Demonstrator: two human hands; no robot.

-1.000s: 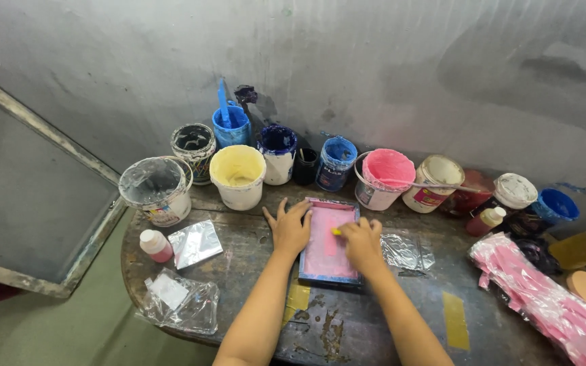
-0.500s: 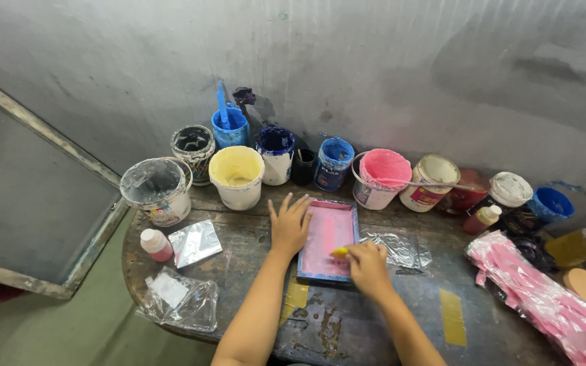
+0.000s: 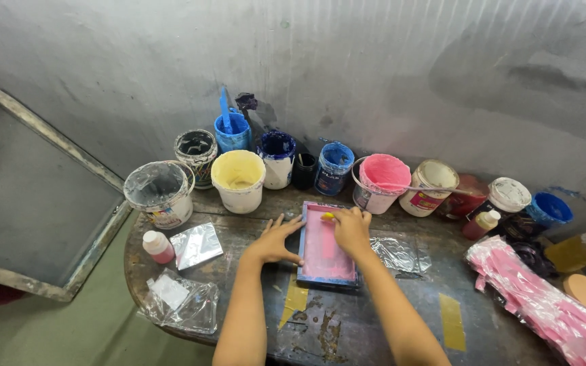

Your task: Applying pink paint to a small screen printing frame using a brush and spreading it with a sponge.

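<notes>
A small rectangular frame with a blue border and a pink-smeared middle lies flat on the dark, stained round table, just in front of the row of paint pots. The left hand rests open and flat, fingers spread, on the table against the frame's left edge, with the fingertips touching the blue border near its upper left corner. The right hand lies over the upper right part of the frame, its fingers curled together around a small yellow thing that pokes out by the top edge; what that thing is cannot be told. The pink middle of the frame shows below and to the left of this hand.

Behind the frame stand a cream pot, a blue pot, a small black pot, another blue pot and a pink pot with a stick across it. Further left are a clear-lined tub and a small bottle with a pink base. Crumpled clear plastic lies just right of the frame, and a pink-stained bundle sits at the far right. A large screen frame leans beside the table on the left.
</notes>
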